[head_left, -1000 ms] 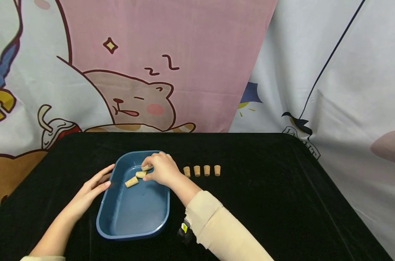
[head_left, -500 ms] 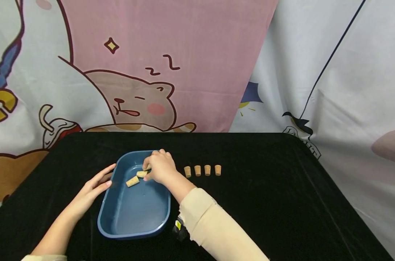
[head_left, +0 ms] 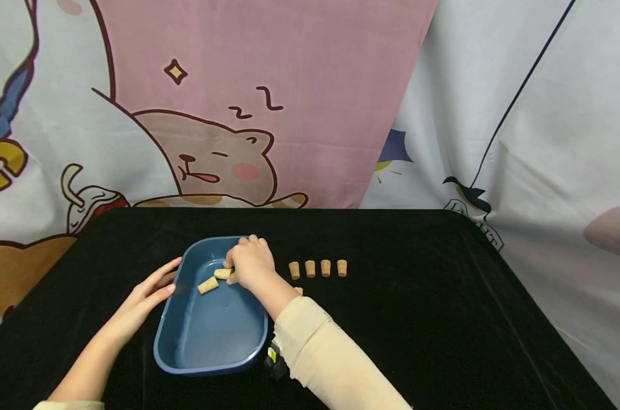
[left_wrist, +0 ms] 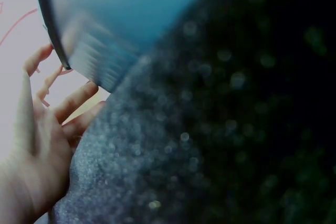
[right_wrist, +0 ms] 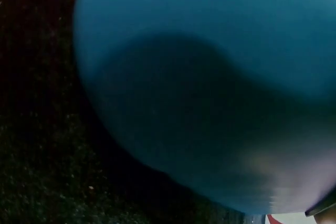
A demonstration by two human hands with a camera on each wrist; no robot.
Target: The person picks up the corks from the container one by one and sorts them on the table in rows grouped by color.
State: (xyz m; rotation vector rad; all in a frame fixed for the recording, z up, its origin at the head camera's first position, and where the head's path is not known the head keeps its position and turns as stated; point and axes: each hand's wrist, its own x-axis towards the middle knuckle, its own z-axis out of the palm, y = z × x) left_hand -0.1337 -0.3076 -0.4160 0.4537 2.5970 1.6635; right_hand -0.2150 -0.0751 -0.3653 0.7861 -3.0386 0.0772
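A blue rectangular tray (head_left: 214, 341) stands on the table, and two tapered corks lie in its upper part: one cork (head_left: 208, 285) in full view, another cork (head_left: 222, 274) partly behind my right thumb. My right hand (head_left: 253, 262) reaches into the tray's far right corner, its fingers curled as in a pinch; a cork held there is now covered by the fingers. My left hand (head_left: 140, 302) rests its extended fingers against the tray's left side. In the left wrist view, the left fingertips touch the tray's outer wall (left_wrist: 115, 30). The right wrist view shows mostly the tray's dark-shaded wall (right_wrist: 184, 3).
Several corks (head_left: 325, 268) stand in a row right of the tray. Another cork (head_left: 299, 290) peeks out beside my right forearm, nearer to me. Black cloth (head_left: 443, 319) covers the table. A printed curtain (head_left: 310, 102) hangs behind it.
My right hand and forearm have shifted slightly left, hiding the cork at the fingertips and uncovering another cork beside the forearm. The left hand keeps its place on the tray.
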